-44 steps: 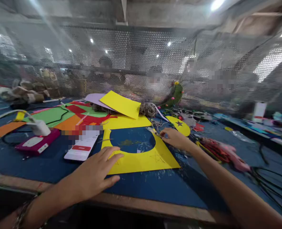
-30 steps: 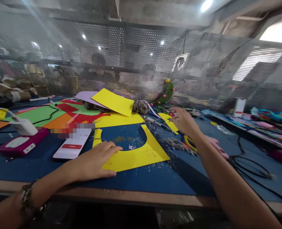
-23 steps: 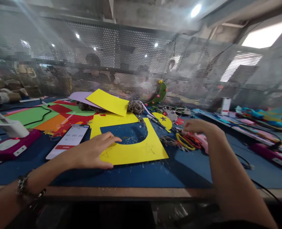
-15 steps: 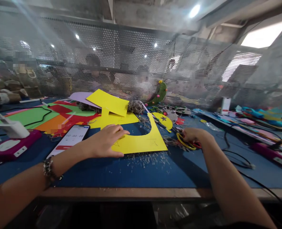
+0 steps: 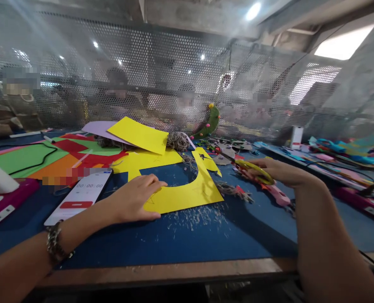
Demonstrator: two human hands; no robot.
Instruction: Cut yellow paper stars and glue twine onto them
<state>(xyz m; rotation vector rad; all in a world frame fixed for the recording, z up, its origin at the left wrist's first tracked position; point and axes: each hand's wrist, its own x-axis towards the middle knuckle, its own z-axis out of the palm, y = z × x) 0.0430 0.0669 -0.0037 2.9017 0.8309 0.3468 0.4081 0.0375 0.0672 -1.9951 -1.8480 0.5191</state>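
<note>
My left hand [image 5: 138,198] grips the left part of a yellow sheet [image 5: 188,195], thumb at its front edge and fingers bent over it. The sheet has a curved cut-out and faint pencil marks. My right hand [image 5: 273,169] holds scissors [image 5: 242,163] with yellow handles, raised a little over the table. Their blades point left and away from me, and some fingers are hidden. A smaller yellow cut piece [image 5: 210,162] with a dark star mark lies behind the sheet's right arm. Below the scissors lies a pink-handled tool [image 5: 278,195], partly hidden.
A phone [image 5: 82,195] lies left of my left hand, near a purple power strip [image 5: 8,204]. Coloured sheets [image 5: 32,155] and a stacked yellow sheet [image 5: 139,136] lie behind. Grey twine [image 5: 178,142] sits at the back. Fibre scraps [image 5: 202,214] litter the blue table [image 5: 161,244]. Another power strip [image 5: 364,204] is right.
My right hand has lifted the scissors from the clutter, and their blades now point toward the yellow sheet. The pink-handled tool has come into sight. My left hand stays on the sheet.
</note>
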